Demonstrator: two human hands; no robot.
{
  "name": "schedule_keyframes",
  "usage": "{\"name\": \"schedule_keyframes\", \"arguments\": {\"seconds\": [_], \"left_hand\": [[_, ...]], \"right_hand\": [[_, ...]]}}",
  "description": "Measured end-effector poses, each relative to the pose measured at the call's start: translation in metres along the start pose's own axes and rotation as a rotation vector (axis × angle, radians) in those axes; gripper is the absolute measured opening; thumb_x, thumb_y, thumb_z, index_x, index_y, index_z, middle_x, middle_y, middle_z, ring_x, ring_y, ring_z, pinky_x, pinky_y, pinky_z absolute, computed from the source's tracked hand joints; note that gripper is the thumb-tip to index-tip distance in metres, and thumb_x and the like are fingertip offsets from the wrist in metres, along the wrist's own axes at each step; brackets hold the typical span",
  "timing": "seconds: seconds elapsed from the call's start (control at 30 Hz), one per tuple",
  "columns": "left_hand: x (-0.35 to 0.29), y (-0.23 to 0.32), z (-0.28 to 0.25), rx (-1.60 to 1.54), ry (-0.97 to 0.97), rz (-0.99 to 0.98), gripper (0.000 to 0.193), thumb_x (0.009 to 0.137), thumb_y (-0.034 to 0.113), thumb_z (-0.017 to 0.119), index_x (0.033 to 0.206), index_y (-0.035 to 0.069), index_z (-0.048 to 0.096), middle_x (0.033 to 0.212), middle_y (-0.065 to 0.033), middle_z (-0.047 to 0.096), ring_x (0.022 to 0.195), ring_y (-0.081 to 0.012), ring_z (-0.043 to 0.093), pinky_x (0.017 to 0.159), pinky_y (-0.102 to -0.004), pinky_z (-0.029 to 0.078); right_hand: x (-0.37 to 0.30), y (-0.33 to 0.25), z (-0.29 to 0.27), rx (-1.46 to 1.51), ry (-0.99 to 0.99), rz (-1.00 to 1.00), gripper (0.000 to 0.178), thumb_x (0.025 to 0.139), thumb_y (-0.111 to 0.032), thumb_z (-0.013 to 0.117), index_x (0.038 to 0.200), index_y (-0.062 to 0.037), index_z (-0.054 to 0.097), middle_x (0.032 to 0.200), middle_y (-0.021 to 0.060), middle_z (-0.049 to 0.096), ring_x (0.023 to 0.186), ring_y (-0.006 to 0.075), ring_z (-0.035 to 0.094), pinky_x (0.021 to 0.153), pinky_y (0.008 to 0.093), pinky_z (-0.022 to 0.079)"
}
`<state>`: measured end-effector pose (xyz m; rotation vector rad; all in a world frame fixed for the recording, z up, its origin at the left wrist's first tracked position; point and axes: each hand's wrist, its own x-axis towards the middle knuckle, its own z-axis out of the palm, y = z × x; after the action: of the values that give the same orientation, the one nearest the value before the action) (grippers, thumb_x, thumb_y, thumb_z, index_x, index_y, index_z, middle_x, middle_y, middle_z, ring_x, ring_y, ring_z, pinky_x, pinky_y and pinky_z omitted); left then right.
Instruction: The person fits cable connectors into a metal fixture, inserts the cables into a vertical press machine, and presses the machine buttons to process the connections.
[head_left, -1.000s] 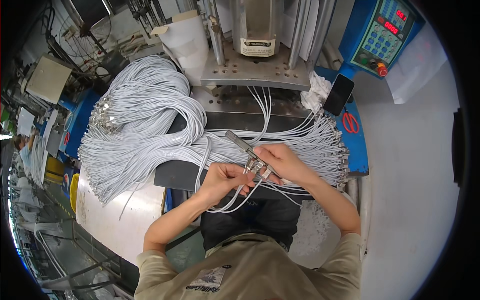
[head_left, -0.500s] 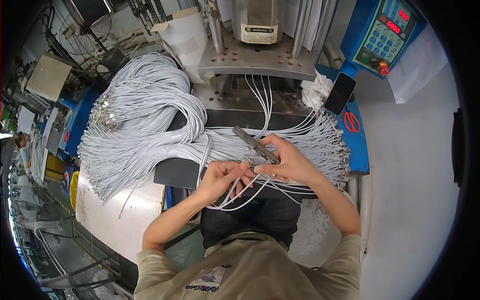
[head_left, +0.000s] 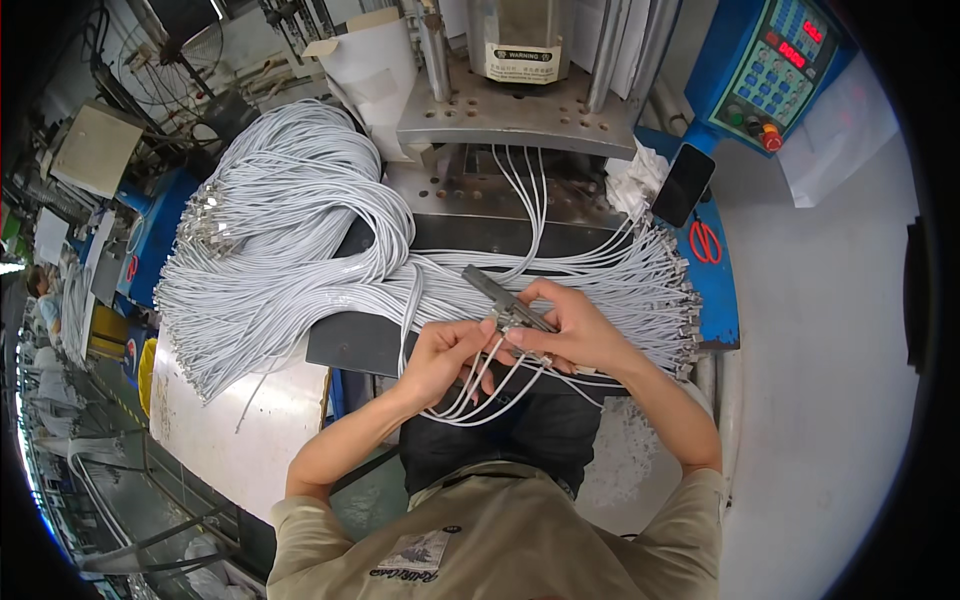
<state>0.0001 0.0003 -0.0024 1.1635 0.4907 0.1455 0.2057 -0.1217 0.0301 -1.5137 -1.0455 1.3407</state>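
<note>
In front of my body, my right hand (head_left: 582, 332) is closed around a dark metal bar-shaped block (head_left: 489, 287), tilted with its far end to the upper left. My left hand (head_left: 440, 356) pinches the end of a white cable (head_left: 489, 378) against the block's near side. Other white cables hang in loops below both hands. Fingers partly hide the small metal cable ends, so how they sit in the block is unclear. Under the hands spreads a thick layer of white cables (head_left: 460, 290) with metal connectors (head_left: 690, 315) at the right.
A press machine (head_left: 515, 125) stands ahead, several cables running beneath its plate. A coiled cable pile (head_left: 290, 170) fills the left. To the right are a phone (head_left: 684, 186), red-handled scissors (head_left: 705, 242), a white rag (head_left: 634, 180) and a blue control panel (head_left: 765, 85). Another person (head_left: 45, 300) is far left.
My left hand has moved slightly right and up, bringing the cable end against the block. The right hand keeps its hold on the block, which has shifted slightly.
</note>
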Motion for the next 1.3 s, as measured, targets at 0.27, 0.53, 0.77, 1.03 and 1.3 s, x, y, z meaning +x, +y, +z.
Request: {"name": "schedule_keyframes", "arguments": {"seconds": [0.27,0.53,0.77,1.03,1.3], "left_hand": [[0.001,-0.005,0.000,0.053,-0.031,0.022,0.041,0.111,0.034,0.050,0.107,-0.002,0.068,0.098,-0.0145,0.076,0.073,-0.0200,0.075,0.053,-0.0265,0.057],[0.007,-0.004,0.004,0.037,0.009,0.011,0.041,0.111,0.034,0.049,0.107,-0.003,0.067,0.099,-0.0150,0.075,0.077,-0.0237,0.077,0.060,-0.0291,0.061],[0.013,-0.004,0.005,0.043,0.009,0.022,0.033,0.109,0.026,0.055,0.112,-0.004,0.066,0.104,-0.0160,0.074,0.089,-0.0236,0.076,0.071,-0.0331,0.064],[0.043,0.055,-0.030,0.344,0.252,0.397,0.037,0.097,0.007,0.070,0.129,-0.008,0.058,0.121,-0.0166,0.068,0.096,-0.0213,0.073,0.081,-0.0322,0.062],[0.195,0.054,-0.013,-0.067,0.184,-0.059,0.035,0.093,0.005,0.071,0.121,-0.012,0.059,0.111,-0.0112,0.068,0.076,-0.0155,0.070,0.053,-0.0235,0.053]], "right_hand": [[0.002,0.000,-0.007,-0.308,0.039,-0.137,0.033,0.093,-0.028,0.078,0.109,-0.0032,0.063,0.056,0.0001,0.053,0.047,0.0069,0.049,0.046,0.0275,0.036],[0.005,-0.003,-0.009,-0.251,0.165,-0.068,0.034,0.093,-0.023,0.079,0.118,-0.0029,0.068,0.063,-0.0001,0.062,0.050,0.0051,0.050,0.047,0.0250,0.036],[0.010,0.020,-0.027,-0.509,0.184,-0.375,0.030,0.091,-0.030,0.077,0.108,-0.0053,0.074,0.066,0.0065,0.064,0.058,0.0155,0.059,0.057,0.0331,0.046],[0.005,0.018,-0.091,-1.069,0.662,-0.170,0.028,0.096,-0.029,0.071,0.099,-0.0008,0.074,0.083,0.0166,0.071,0.076,0.0315,0.068,0.069,0.0409,0.053],[0.190,0.034,-0.183,-1.293,0.978,-0.606,0.033,0.098,-0.024,0.059,0.125,-0.0058,0.064,0.118,0.0202,0.067,0.109,0.0397,0.064,0.094,0.0453,0.050]]}}
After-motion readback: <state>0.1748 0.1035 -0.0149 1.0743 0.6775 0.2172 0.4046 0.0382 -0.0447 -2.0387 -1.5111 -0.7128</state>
